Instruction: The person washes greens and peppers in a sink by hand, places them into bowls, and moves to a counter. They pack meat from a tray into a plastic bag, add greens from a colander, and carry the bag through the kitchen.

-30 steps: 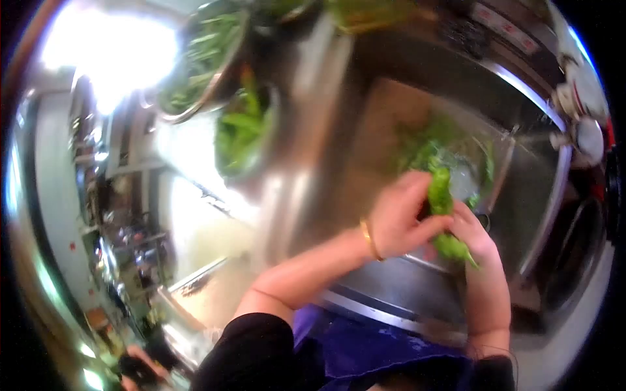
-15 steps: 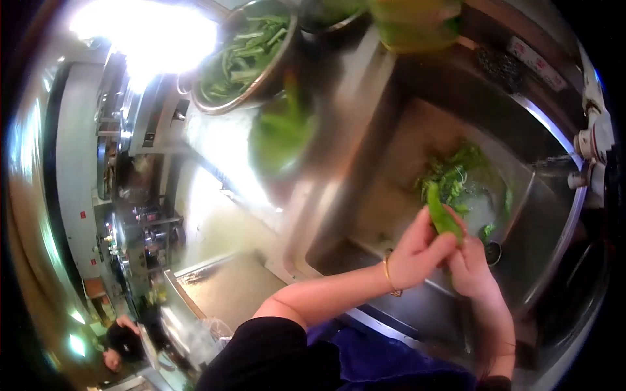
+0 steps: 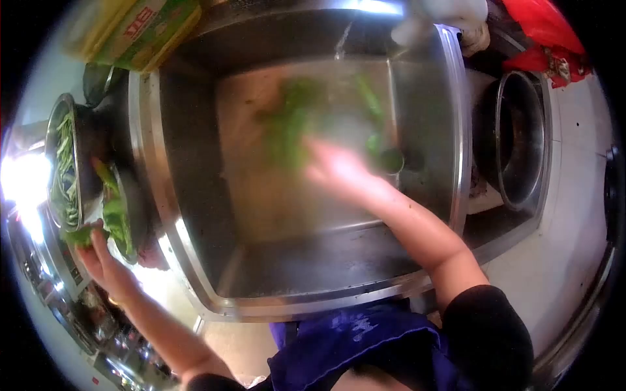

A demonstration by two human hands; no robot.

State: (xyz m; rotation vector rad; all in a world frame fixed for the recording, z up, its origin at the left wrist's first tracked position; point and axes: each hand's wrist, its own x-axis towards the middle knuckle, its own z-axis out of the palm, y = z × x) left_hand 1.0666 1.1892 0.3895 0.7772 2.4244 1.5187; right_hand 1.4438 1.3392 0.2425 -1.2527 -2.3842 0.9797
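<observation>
My left hand (image 3: 109,270) is out at the far left, its fingers round a long green pepper (image 3: 83,234). That pepper is right beside a bowl (image 3: 132,215) with more green peppers (image 3: 116,218) in it. My right hand (image 3: 336,166) reaches down into the sink (image 3: 261,208), smeared by motion, so its fingers cannot be made out. Just beyond its fingertips lies a blurred clump of green vegetables (image 3: 290,114). Another long green piece (image 3: 369,98) lies in the sink, farther right.
A metal basin (image 3: 77,130) of cut green strips stands left of the sink. A yellow and green box (image 3: 147,32) is at the upper left. A large metal pot (image 3: 521,140) stands to the right, below a red bag (image 3: 548,26). Water runs in at the sink's far side.
My hands were together on a green pepper over the sink. They have parted: the left moved to the bowl, the right down towards the greens. The view has turned to face the sink.
</observation>
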